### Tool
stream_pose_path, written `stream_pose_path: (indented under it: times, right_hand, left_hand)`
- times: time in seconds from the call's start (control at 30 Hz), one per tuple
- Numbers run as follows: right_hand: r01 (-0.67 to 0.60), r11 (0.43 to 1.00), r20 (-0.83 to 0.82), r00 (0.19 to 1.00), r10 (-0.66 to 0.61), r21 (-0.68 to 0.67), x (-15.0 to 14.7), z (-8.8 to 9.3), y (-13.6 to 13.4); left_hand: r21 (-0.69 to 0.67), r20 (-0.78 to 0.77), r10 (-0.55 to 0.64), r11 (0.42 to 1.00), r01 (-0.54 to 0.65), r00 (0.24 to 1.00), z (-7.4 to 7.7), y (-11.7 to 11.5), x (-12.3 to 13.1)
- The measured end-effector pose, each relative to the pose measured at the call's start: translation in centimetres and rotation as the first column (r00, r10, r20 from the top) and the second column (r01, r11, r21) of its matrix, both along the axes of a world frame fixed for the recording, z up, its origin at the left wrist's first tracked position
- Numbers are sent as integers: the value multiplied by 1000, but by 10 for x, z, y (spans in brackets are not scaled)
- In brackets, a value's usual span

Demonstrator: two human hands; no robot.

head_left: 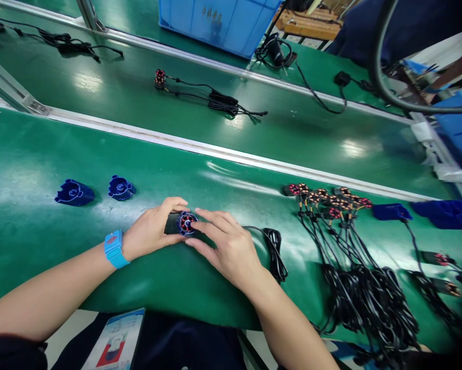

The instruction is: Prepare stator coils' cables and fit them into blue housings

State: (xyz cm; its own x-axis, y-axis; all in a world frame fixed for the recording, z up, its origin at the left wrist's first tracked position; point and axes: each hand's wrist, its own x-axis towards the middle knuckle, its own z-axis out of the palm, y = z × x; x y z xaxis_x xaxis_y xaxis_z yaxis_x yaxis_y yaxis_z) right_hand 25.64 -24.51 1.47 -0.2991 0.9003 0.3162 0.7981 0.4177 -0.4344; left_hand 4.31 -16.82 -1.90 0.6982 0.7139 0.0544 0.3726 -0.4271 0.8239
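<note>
"Two blue cups [80,196] on the counter [149,293], ahead of the left hand [148,228], apart from each other."

"And to the right?"

"Just beside the right hand [228,244], a black coil [277,252]; farther over, a heap of motors [333,200], with cables [369,303] trailing toward the near edge."

"Ahead?"

"A pale rail [200,146] across the counter; past it, a lone motor [160,79] with black leads [223,103], then a blue bin [219,28]. Top right, a dark tube [381,77] arching over part of the view."

"In the way of the work?"

"Only right fingers, partly over the blue rim [179,226]."

"And the hands?"

"Left: half closed around the red-wound motor [187,223], forefinger above, thumb below. Right: partly open, forefinger tip on the wound face, thumb at the lower rim. Firm grip or light touch there? Cannot tell."

"Place of that motor?"

"Between both hands, near the middle of the counter, set inside the blue rim. Resting or lifted: cannot tell."
</note>
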Motion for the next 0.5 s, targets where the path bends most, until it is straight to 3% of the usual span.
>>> stream_pose_path:
  times: [0.1,0.23,0.5]
  right_hand:
    - [13,999,32,999,-12,-32,3,2,-1]
    - [-1,1000,48,999,0,27,1,0,0]
    - [-51,997,148,988,43,50,3,-11,5]
  left_hand:
    - [41,30,1,999,-2,1000,1,-3,-1]
    - [143,88,12,989,-25,996,2,-5,-3]
    - [54,-21,-53,997,54,998,0,3,-3]
